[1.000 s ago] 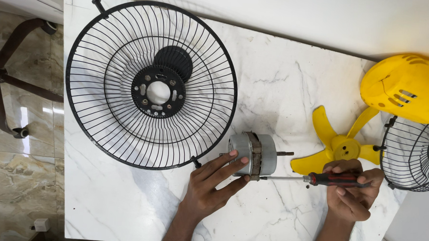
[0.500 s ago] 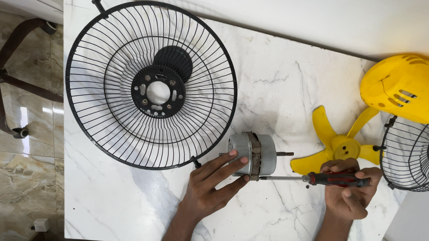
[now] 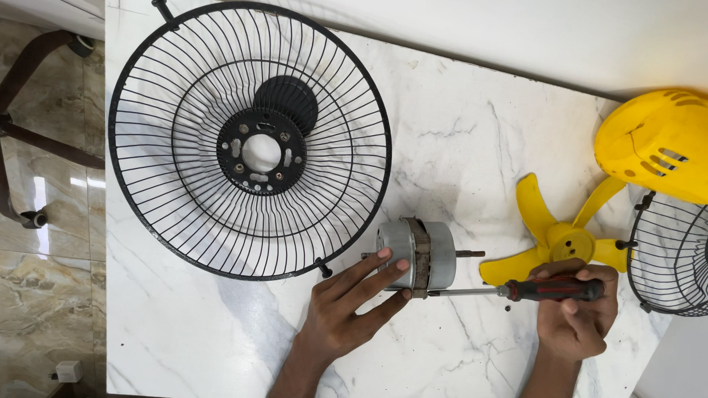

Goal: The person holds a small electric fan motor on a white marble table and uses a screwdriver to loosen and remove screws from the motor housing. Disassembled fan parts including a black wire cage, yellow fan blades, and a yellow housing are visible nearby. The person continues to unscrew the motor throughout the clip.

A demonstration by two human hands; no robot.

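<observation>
A grey fan motor (image 3: 427, 251) lies on its side on the white marble table (image 3: 468, 148), its shaft pointing right. My left hand (image 3: 348, 306) rests on the motor's left end, fingers spread against it. My right hand (image 3: 576, 312) grips a screwdriver (image 3: 525, 291) with a red and black handle, held level, its tip touching the motor's lower right side. A large black wire fan guard (image 3: 249, 143) lies just left of the motor.
A yellow fan blade (image 3: 563, 236) lies right of the motor, a yellow motor cover (image 3: 667, 145) behind it. A second black guard (image 3: 686, 253) overhangs the right edge. A small dark screw (image 3: 508, 308) lies under the screwdriver. A chair base (image 3: 15, 128) stands on the floor at left.
My right hand has shifted slightly on the screwdriver handle. The motor and my left hand stay where they were.
</observation>
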